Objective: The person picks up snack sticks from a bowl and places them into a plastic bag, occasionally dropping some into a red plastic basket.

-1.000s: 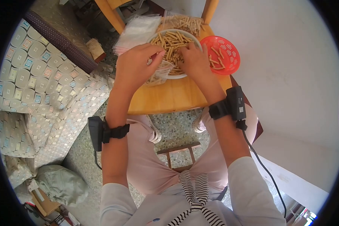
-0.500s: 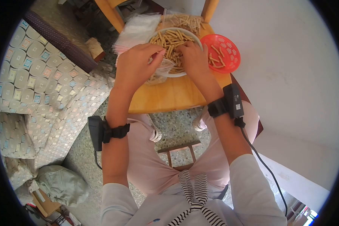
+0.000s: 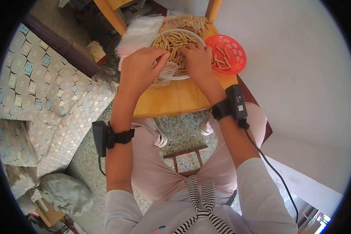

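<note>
My left hand [image 3: 141,67] is pinched on the edge of a clear plastic bag [image 3: 170,70], which lies over the front left of a white bowl. Short tan sticks [image 3: 175,38], like snack sticks, fill the bowl [image 3: 186,77]. My right hand [image 3: 197,61] reaches over the bowl's right side with its fingers curled down among the sticks. What its fingertips grip, if anything, is hidden. Just right of this hand stands a red plastic basket [image 3: 238,50] with several sticks in it.
The bowl rests on a wooden chair seat [image 3: 171,104]. Behind it lie a stack of flat clear bags [image 3: 142,31] and a bag holding sticks [image 3: 191,22]. A patterned cloth [image 3: 46,89] hangs at left; a white wall [image 3: 300,70] rises at right.
My right hand has shifted slightly left over the sticks, its fingers still curled down. The left hand keeps its pinch on the bag. The whole view has moved a little.
</note>
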Tool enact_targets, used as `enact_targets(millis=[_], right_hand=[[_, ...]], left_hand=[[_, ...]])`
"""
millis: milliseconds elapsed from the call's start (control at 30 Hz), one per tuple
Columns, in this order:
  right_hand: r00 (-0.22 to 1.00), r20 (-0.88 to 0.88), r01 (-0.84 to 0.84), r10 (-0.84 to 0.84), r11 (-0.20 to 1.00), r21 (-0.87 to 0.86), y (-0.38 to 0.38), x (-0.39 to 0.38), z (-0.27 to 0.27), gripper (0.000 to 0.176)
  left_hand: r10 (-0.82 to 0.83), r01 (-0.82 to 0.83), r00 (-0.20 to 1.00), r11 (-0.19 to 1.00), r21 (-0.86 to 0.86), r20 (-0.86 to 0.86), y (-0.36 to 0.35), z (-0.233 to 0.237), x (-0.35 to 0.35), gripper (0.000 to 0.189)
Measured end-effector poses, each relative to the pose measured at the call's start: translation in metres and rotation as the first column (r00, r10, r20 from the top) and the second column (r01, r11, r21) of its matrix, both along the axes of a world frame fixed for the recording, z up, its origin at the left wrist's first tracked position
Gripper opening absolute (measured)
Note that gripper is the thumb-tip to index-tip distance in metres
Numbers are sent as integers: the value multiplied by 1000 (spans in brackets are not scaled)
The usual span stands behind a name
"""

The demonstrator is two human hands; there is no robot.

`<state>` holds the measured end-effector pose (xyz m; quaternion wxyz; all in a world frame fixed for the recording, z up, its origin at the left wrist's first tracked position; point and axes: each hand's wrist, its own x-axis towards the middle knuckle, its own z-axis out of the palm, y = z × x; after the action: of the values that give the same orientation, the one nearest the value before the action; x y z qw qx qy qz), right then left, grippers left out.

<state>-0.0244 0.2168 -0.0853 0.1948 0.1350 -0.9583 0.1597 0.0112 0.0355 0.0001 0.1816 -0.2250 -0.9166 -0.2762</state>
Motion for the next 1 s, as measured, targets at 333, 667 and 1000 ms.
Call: enact_targets(millis=[333, 667, 1000], right_hand=[[999, 22, -33, 34, 999, -41, 0, 0, 5, 8], [943, -300, -277, 148, 847, -453, -6, 4, 64, 9], [866, -380, -479, 324, 754, -450, -6, 20, 83, 13]], left_hand=[[-2, 2, 1000, 1000, -1, -2, 0, 2, 0, 17], [59, -62, 995, 997, 42, 76, 1, 4, 2, 43], [56, -60, 998, 995, 81, 43, 3, 2, -2, 28]])
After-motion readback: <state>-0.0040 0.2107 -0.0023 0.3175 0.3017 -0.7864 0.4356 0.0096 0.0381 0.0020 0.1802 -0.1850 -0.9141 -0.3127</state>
